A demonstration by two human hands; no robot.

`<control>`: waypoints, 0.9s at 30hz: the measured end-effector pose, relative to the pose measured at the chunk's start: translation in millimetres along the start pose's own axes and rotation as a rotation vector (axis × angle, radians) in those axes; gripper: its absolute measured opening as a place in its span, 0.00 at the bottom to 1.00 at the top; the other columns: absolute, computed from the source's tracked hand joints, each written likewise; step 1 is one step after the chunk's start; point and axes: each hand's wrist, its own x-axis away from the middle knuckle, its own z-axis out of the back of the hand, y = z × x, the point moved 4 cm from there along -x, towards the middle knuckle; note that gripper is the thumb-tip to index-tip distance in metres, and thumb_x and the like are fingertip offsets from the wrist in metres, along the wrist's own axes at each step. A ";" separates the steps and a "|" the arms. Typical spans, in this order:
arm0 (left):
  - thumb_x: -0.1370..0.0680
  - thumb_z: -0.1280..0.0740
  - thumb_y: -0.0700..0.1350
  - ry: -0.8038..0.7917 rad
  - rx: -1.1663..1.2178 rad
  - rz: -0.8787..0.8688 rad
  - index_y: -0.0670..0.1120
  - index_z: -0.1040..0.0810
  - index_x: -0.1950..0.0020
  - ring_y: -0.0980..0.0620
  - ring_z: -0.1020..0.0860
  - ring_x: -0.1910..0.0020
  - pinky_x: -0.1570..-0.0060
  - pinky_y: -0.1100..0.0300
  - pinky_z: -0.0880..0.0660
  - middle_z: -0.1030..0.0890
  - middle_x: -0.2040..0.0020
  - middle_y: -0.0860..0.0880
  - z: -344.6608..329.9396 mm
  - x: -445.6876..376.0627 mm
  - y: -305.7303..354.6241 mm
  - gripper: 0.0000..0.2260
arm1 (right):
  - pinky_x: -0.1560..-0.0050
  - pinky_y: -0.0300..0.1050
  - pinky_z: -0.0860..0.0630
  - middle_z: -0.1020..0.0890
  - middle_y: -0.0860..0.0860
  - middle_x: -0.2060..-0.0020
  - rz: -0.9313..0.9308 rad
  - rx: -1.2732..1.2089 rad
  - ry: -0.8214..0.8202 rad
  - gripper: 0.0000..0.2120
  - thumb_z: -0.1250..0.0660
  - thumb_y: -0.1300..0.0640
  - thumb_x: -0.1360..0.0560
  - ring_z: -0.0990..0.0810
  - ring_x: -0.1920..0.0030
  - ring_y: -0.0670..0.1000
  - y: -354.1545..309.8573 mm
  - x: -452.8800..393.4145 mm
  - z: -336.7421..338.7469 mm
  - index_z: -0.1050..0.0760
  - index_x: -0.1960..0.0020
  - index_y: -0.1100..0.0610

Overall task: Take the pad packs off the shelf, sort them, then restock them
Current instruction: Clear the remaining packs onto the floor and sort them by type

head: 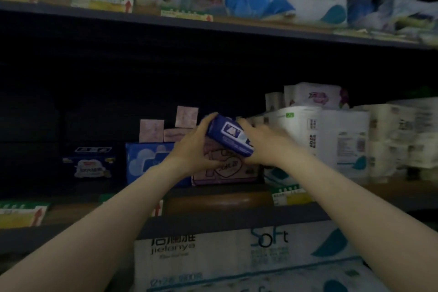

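- The scene is dim and slightly blurred; the left part of the middle shelf (pixel 237 199) sinks into darkness, and most print on the packaging cannot be read.
- Both forearms reach in from the bottom edge, cut off by the frame before the elbows.
- The left hand (pixel 194 147) and the right hand (pixel 265 143) hold one dark blue pad pack (pixel 230 135) between them, in the air in front of the middle shelf.
- The left hand's fingers curl around the pack's upper left end; the right hand wraps its right side, and its fingertips are hidden behind the pack.
- The dark blue pad pack is a small, soft-looking wrapper, tilted down to the right, with a pale panel on its face; the label details are too blurred to make out.
- Directly behind the hands, on the shelf, stands a pink pack (pixel 227 169) with a heart outline, partly covered by the hands.
- Left of it stand a light blue pack (pixel 147 161) and a dark box (pixel 91 165).
- Small pink packets (pixel 151 130) sit on top of them.
- White tissue bundles (pixel 331 140) fill the shelf's right side.
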 end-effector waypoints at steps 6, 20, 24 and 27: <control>0.32 0.24 0.48 -0.294 0.027 0.083 0.54 0.50 0.25 0.53 0.36 0.34 0.36 0.61 0.37 0.37 0.31 0.53 8.7 25.4 -22.4 0.45 | 0.52 0.49 0.20 0.24 0.51 0.41 0.188 -0.374 -0.237 0.31 0.26 0.52 0.32 0.19 0.51 0.53 -16.4 11.7 -5.4 0.33 0.32 0.51; 0.30 0.30 0.60 -0.438 -0.348 0.634 0.46 0.26 0.47 0.53 0.24 0.58 0.62 0.62 0.29 0.23 0.52 0.49 89.0 52.2 -97.8 0.21 | 0.29 0.51 0.39 0.47 0.56 0.24 -0.084 -0.194 -0.261 0.45 0.31 0.49 0.27 0.44 0.26 0.58 -32.8 -58.2 -54.4 0.58 0.23 0.53; 0.30 0.30 0.60 -0.430 -0.420 0.599 0.43 0.25 0.43 0.50 0.23 0.54 0.54 0.57 0.25 0.21 0.48 0.47 83.4 49.9 -90.5 0.25 | 0.30 0.55 0.40 0.49 0.57 0.24 -0.024 -0.029 -0.242 0.54 0.26 0.44 0.33 0.49 0.26 0.60 -44.5 -61.3 -45.3 0.61 0.23 0.49; 0.29 0.31 0.61 -0.402 -0.460 0.607 0.43 0.26 0.39 0.49 0.23 0.52 0.52 0.56 0.25 0.21 0.46 0.46 82.7 56.1 -86.5 0.27 | 0.33 0.51 0.34 0.48 0.55 0.24 -0.016 0.048 -0.298 0.54 0.25 0.45 0.33 0.42 0.27 0.59 -41.4 -60.9 -34.3 0.61 0.23 0.48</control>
